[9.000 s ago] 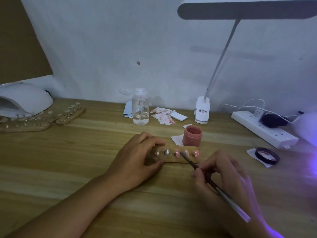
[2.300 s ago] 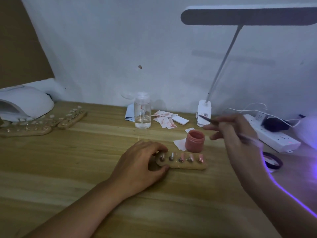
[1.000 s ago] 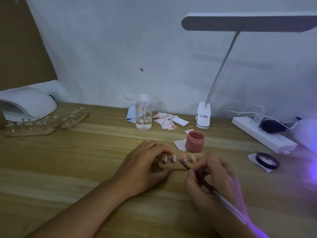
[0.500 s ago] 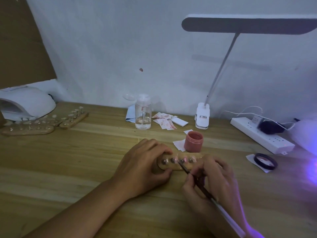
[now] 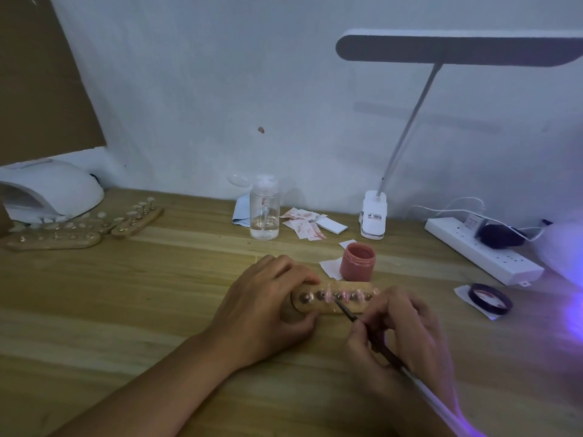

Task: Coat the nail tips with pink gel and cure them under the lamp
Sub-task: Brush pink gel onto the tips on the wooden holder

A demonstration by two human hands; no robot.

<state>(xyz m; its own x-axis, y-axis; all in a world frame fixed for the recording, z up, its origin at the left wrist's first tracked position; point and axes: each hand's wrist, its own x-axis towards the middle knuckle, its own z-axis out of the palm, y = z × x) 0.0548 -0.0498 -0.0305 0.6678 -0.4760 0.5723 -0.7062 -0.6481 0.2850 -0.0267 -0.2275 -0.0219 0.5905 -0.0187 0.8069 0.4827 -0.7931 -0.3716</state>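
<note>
Two hands busy: my left hand (image 5: 265,307) grips the holder (image 5: 318,308) mid-table, my right hand (image 5: 402,331) pinches the brush (image 5: 348,313), coating a middle tip (image 5: 328,294). Next likely: jar (image 5: 358,263) at 12 o'clock.

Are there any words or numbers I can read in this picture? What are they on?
Nothing here reads clearly.
Sticker on the desk lamp base: print too blurred to read.
White plug on the power strip: marks too small to read.
Clear bottle: a small red mark, unreadable.
</note>
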